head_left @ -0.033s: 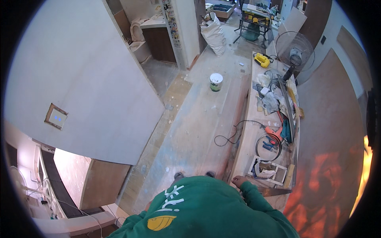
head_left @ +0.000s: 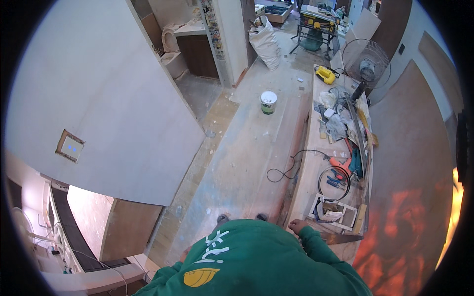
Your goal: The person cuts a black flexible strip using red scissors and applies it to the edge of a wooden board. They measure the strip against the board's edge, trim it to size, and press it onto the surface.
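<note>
My right hand (head_left: 297,226), at the end of a green sleeve, is at the near left edge of the long workbench (head_left: 307,185). Its fingers look curled together, and no object shows in them. Of my left hand (head_left: 183,255) only a sliver of skin shows beside my green top; its fingers are hidden. Nearest to my right hand on the bench is a white open frame-like box (head_left: 348,217) with a crumpled white piece in it. Beyond it lie a coiled black cable (head_left: 321,185), blue-handled pliers (head_left: 336,182) and an orange power tool (head_left: 340,165) with a cord.
Farther along the bench are plastic bags (head_left: 335,127), a yellow power tool (head_left: 325,75) and a standing fan (head_left: 367,69). A white bucket (head_left: 268,102) stands on the dusty floor ahead. Beyond are a white sack (head_left: 265,44) and a table saw (head_left: 318,22). A pale wall panel (head_left: 108,98) fills the left.
</note>
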`<state>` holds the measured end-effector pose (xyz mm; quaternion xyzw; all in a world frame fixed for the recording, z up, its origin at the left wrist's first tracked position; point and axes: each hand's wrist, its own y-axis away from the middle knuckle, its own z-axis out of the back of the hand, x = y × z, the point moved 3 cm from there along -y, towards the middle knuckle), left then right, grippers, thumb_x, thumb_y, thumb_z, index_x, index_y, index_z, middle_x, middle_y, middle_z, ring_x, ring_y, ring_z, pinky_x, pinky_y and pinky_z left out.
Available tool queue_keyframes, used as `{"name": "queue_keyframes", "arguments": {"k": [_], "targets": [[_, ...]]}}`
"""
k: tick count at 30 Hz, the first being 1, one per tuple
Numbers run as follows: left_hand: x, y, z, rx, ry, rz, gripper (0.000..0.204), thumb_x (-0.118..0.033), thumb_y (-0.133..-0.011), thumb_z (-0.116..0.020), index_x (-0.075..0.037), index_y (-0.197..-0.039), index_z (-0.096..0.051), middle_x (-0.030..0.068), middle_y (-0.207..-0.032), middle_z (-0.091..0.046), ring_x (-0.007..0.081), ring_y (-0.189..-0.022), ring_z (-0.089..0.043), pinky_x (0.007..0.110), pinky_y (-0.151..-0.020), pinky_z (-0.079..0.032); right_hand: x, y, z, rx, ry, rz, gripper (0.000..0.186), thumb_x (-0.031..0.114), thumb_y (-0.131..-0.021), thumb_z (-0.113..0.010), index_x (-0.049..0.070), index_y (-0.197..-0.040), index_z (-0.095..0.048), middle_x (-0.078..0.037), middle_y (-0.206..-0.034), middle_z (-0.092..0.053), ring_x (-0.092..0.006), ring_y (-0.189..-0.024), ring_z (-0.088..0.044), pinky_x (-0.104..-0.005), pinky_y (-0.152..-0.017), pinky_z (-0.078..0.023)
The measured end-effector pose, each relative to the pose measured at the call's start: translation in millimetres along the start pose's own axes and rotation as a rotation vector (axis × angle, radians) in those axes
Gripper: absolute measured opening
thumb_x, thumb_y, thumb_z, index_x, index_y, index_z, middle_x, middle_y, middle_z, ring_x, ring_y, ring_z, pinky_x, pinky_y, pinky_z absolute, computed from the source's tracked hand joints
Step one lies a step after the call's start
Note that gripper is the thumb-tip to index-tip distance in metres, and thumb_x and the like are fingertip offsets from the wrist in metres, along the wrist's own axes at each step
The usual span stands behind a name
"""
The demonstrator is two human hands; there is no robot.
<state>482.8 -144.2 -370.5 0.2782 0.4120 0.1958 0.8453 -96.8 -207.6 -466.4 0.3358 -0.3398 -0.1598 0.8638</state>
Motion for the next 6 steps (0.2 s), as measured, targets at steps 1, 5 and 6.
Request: {"name": "queue_keyframes", "arguments": {"k": [1, 5, 6], "targets": [[-15.1, -1.5, 12.0, 0.049, -0.084, 0.035, 0.04, -0.04, -0.091, -0.064, -0.008, -0.115, -0.061, 0.0161, -0.108, -0.067, 0.0303, -0.101, -0.065, 0.041, -0.091, -0.05, 0.2, 4.9, -2.4, 0.003, 0.0, -0.01, 0.045, 0.045, -0.087, -0.065, 0.008, -0.111, -0.073, -0.019, -0.113, -0.07, -0.0367, -0.106, -0.065, -0.0448, -0.096, -0.05], [-37.9, 16.6, 29.9, 0.121, -0.179, 0.09, 0.046, -0.043, -0.091, -0.062, -0.01, -0.124, -0.058, 0.0195, -0.116, -0.066, 0.0336, -0.105, -0.065, 0.041, -0.092, -0.05, -23.3, 0.3, -18.9, -0.012, 0.04, 0.007, 0.045, 0.045, -0.085, -0.067, 0.008, -0.109, -0.074, -0.017, -0.107, -0.072, -0.0333, -0.1, -0.069, -0.0424, -0.092, -0.053], [-28.3, 21.1, 43.9, 0.12, -0.185, 0.079, 0.046, -0.043, -0.091, -0.062, -0.01, -0.124, -0.058, 0.0195, -0.116, -0.066, 0.0336, -0.105, -0.065, 0.041, -0.092, -0.05, -27.8, 2.7, -20.1, -0.018, 0.029, -0.002, 0.045, 0.045, -0.084, -0.067, 0.008, -0.109, -0.074, -0.017, -0.107, -0.072, -0.0334, -0.1, -0.069, -0.0424, -0.093, -0.053]]}}
